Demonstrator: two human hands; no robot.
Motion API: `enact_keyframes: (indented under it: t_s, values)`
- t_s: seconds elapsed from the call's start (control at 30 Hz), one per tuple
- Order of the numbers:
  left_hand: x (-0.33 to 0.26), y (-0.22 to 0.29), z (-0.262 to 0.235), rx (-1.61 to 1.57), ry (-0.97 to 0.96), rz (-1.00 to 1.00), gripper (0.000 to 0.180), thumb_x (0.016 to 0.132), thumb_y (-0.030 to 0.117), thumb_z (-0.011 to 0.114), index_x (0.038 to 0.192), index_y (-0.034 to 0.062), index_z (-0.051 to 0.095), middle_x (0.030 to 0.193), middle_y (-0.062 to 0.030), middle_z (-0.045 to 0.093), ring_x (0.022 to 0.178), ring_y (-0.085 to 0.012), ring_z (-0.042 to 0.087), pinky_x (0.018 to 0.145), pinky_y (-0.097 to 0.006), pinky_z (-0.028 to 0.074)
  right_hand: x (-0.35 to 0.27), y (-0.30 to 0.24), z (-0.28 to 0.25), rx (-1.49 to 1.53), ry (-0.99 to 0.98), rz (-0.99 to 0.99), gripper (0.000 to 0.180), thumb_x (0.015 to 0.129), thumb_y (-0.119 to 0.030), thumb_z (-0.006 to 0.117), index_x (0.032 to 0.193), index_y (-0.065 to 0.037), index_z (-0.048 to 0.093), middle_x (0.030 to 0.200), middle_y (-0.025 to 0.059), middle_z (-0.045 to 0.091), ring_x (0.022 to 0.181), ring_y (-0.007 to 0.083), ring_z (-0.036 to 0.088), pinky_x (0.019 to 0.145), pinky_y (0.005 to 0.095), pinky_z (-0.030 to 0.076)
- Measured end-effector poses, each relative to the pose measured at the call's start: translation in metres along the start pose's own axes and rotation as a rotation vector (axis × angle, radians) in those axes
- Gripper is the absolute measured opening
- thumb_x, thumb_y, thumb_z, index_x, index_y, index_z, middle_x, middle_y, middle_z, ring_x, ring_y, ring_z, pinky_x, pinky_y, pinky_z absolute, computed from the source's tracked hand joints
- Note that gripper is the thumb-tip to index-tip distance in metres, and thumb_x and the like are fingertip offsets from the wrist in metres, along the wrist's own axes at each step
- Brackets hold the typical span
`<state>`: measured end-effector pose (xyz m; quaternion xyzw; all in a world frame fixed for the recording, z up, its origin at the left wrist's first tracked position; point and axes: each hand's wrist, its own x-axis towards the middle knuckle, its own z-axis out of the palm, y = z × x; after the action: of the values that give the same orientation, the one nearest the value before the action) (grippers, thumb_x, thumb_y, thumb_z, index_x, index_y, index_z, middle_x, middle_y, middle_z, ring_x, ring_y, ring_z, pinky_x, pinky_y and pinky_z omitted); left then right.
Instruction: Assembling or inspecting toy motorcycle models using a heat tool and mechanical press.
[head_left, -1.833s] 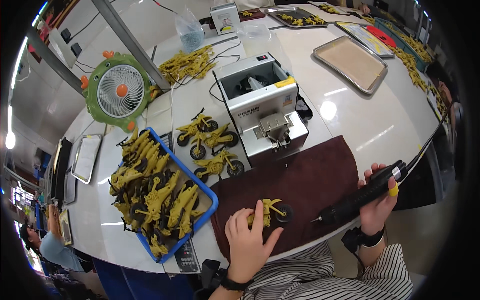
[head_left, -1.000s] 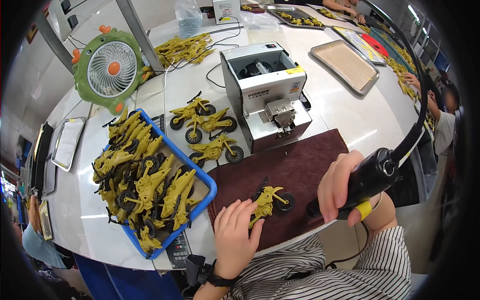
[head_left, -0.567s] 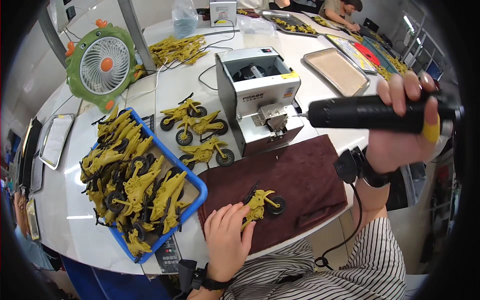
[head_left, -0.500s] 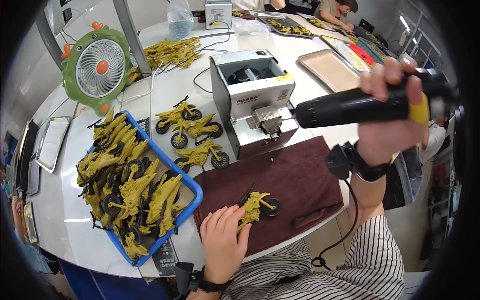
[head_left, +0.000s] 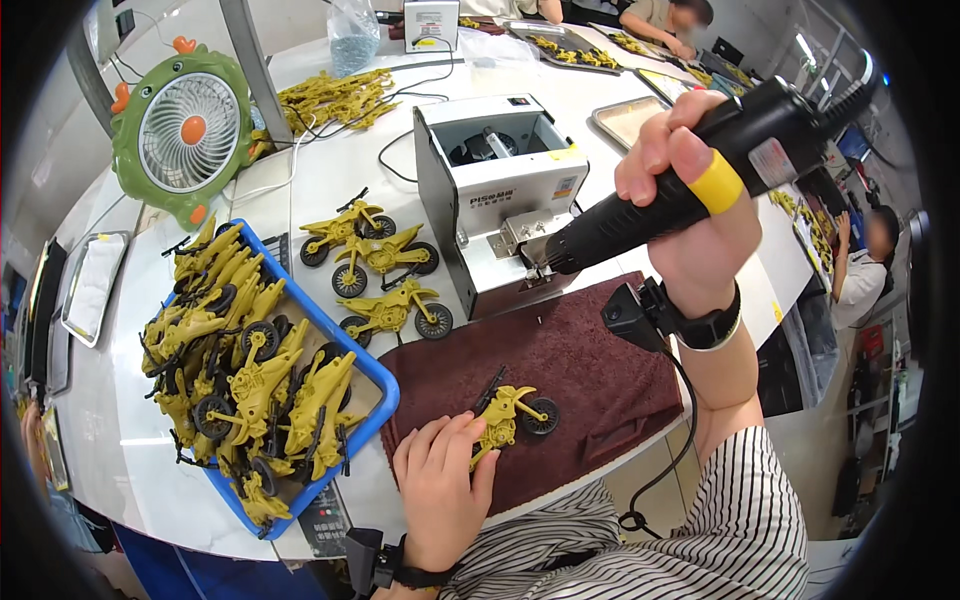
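The person's left hand (head_left: 442, 490) rests low on the brown cloth (head_left: 610, 420), its fingers over the rear of a yellow toy motorbike (head_left: 503, 418) and its thumb along the near side, apparently to steady it; whether they pinch or merely press cannot be told. The motorbike lies on its side nearer the cloth's left edge, front wheel pointing right, so its middle and front are uncovered. The cloth, at the table's near edge, probably guards against slipping and scratches.

The right hand (head_left: 705, 215) is wrapped firmly round a black powered screwdriver (head_left: 625, 220), tilted so its nose is at the metal front of the silver machine (head_left: 520, 195). That machine stands at the cloth's far edge, facing the person, presumably for a short reach.

Beside the cloth's left edge, the blue tray (head_left: 378, 382) keeps a heap of motorbikes (head_left: 262, 385) together. Three loose motorbikes (head_left: 395, 312) lie beyond the cloth's far left corner, between tray and machine.
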<state>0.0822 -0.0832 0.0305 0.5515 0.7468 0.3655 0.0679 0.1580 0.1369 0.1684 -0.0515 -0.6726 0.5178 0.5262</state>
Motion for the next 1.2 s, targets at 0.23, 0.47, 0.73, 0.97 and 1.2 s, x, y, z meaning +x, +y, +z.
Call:
enact_keyframes:
  t_s: [0.23, 0.47, 0.73, 0.97, 1.2]
  values:
    - [0.001, 0.0, 0.001, -0.014, 0.001, -0.004, 0.035, 0.065, 0.008, 0.065, 0.097, 0.0061, 0.053, 0.1, -0.0065, 0.057, 0.096, -0.0262, 0.049, 0.085, -0.037, 0.032, -0.001, 0.008, -0.003, 0.034, 0.03, 0.025, 0.016, 0.077, -0.014, 0.054, 0.086, -0.004, 0.044, 0.067, 0.0056, 0.046, 0.052, 0.0135, 0.046, 0.053, 0.0264, 0.038]
    - [0.0, -0.001, -0.001, 0.005, -0.002, -0.013, 0.035, 0.065, 0.008, 0.065, 0.097, 0.0062, 0.053, 0.1, -0.0062, 0.057, 0.097, -0.026, 0.049, 0.085, -0.037, 0.032, -0.003, 0.004, -0.006, 0.068, -0.051, -0.039, 0.019, 0.078, -0.015, 0.054, 0.09, -0.004, 0.043, 0.07, 0.0061, 0.047, 0.053, 0.0136, 0.046, 0.055, 0.0284, 0.038]
    - [-0.001, 0.0, 0.0, -0.016, 0.002, -0.018, 0.034, 0.064, 0.007, 0.065, 0.096, 0.0062, 0.054, 0.099, -0.0065, 0.057, 0.096, -0.0261, 0.049, 0.085, -0.037, 0.032, -0.004, 0.007, -0.004, -0.008, -0.037, 0.06, 0.016, 0.076, -0.013, 0.053, 0.085, -0.005, 0.043, 0.066, 0.0055, 0.046, 0.05, 0.0133, 0.045, 0.052, 0.027, 0.038]
    - [-0.001, 0.001, 0.003, -0.002, -0.015, -0.007, 0.031, 0.068, 0.014, 0.064, 0.097, 0.0079, 0.056, 0.1, -0.0049, 0.056, 0.097, -0.0227, 0.049, 0.087, -0.038, 0.033, -0.059, -0.033, 0.0, 0.299, -0.183, 0.22, 0.027, 0.076, -0.015, 0.062, 0.083, -0.008, 0.037, 0.064, 0.0045, 0.047, 0.047, 0.0139, 0.047, 0.047, 0.0278, 0.039]
    - [0.001, -0.002, 0.004, 0.021, 0.0, -0.015, 0.031, 0.065, 0.009, 0.065, 0.095, 0.0072, 0.058, 0.099, -0.006, 0.057, 0.098, -0.0246, 0.049, 0.086, -0.037, 0.033, -0.086, -0.028, -0.002, 0.349, -0.195, 0.265, 0.031, 0.069, -0.006, 0.068, 0.086, -0.006, 0.041, 0.066, 0.0069, 0.051, 0.055, 0.015, 0.051, 0.055, 0.0288, 0.044]
